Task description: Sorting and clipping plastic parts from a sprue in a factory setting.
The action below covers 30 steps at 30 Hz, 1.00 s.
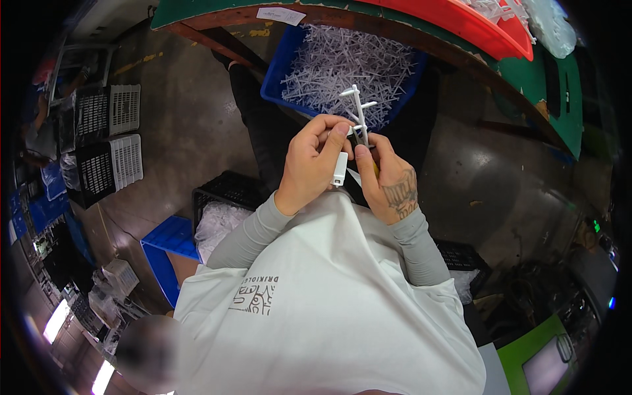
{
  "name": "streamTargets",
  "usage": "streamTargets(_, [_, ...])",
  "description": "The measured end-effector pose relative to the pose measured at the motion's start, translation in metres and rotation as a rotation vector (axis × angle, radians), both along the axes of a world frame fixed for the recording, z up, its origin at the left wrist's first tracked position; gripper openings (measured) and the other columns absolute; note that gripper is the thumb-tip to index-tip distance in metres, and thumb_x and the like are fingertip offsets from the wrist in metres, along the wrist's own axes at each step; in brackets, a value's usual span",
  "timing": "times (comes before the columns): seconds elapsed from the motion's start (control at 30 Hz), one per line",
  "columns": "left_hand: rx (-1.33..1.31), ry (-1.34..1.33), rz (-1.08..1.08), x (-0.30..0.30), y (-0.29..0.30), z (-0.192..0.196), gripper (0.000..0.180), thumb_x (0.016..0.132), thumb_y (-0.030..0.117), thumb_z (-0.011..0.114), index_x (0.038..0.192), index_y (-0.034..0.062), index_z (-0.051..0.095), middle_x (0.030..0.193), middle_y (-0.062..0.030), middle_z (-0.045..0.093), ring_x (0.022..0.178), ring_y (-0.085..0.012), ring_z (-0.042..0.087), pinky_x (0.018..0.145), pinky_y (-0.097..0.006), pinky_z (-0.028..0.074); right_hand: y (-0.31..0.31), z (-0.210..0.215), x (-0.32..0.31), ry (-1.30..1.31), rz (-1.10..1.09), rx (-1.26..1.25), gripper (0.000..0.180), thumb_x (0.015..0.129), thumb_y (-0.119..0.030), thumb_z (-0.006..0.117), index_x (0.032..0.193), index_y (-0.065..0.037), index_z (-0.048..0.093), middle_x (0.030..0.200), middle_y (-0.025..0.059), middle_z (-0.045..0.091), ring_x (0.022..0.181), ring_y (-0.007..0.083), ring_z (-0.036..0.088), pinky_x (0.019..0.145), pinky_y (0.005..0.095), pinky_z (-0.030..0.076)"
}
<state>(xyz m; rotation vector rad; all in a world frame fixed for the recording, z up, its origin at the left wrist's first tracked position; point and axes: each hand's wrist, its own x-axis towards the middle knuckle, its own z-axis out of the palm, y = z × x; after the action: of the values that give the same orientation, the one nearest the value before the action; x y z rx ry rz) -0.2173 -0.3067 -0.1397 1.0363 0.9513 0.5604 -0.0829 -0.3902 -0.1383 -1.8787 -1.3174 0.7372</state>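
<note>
Both my hands meet in front of my chest over a white plastic branching runner [357,108] that sticks up from between my fingers. My left hand [309,168] pinches the runner's lower stem, and a small white rectangular part [340,168] hangs below its fingers. My right hand [390,183] grips the stem from the other side; a sliver of something yellow [376,168] shows in its grip, too hidden to identify. Just beyond the hands stands a blue bin [282,66] heaped with several similar white runners.
A green-topped table [526,76] with a red tray [474,26] curves across the top. A black crate [227,187] holding a white bag, a blue crate [168,240] and black-and-white crates [108,141] stand at the left. Another black crate [464,255] sits at the right.
</note>
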Motion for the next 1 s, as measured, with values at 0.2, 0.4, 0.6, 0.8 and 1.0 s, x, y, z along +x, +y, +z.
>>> streamTargets(0.2, [-0.042,0.003,0.024,0.001,0.006,-0.012,0.026,0.103,0.024,0.053,0.109,-0.0004,0.060,0.072,0.0002,0.064,0.048,-0.0018,0.049,0.039,-0.018,0.038,0.013,-0.007,0.001,0.056,0.038,-0.150,0.023,0.100,-0.025,0.052,0.104,-0.003,0.058,0.070,0.0129,0.066,0.061,0.0319,0.066,0.057,0.0415,0.051])
streamTargets(0.4, [-0.008,0.054,0.082,0.002,0.010,-0.026,0.025,0.104,0.027,0.051,0.107,0.0036,0.060,0.073,-0.0006,0.063,0.045,-0.0023,0.048,0.037,-0.019,0.037,0.013,-0.030,0.003,0.088,0.001,-0.074,0.024,0.101,-0.027,0.051,0.104,-0.005,0.059,0.070,0.0175,0.066,0.066,0.0387,0.066,0.059,0.0457,0.051])
streamTargets(0.6, [0.720,0.064,0.310,-0.001,0.089,0.039,0.024,0.105,0.026,0.050,0.108,0.0043,0.059,0.075,-0.0032,0.065,0.050,-0.0023,0.046,0.046,-0.019,0.037,0.032,-0.065,0.005,0.206,-0.046,-0.210,0.064,0.099,-0.039,0.052,0.148,-0.004,0.032,0.069,0.0181,0.066,0.067,0.0385,0.067,0.061,0.0435,0.050])
streamTargets(0.8, [1.405,-0.056,0.541,0.025,0.205,0.174,0.015,0.101,0.015,0.057,0.105,0.0015,0.062,0.078,-0.0036,0.069,0.055,-0.0020,0.047,0.052,-0.020,0.037,0.035,-0.103,0.014,0.258,0.031,-0.162,0.059,0.098,-0.035,0.050,0.144,-0.002,0.034,0.089,0.0242,0.067,0.082,0.0382,0.068,0.074,0.0435,0.052])
streamTargets(1.0, [1.546,0.419,0.402,0.017,0.332,0.201,0.031,0.099,0.032,0.060,0.105,0.0024,0.067,0.084,-0.0066,0.074,0.067,-0.0089,0.064,0.060,-0.024,0.047,0.010,-0.115,0.027,0.793,-0.012,-0.296,0.038,0.096,-0.025,0.040,0.122,-0.001,0.054,0.097,0.0108,0.069,0.085,0.0177,0.064,0.083,0.0305,0.051])
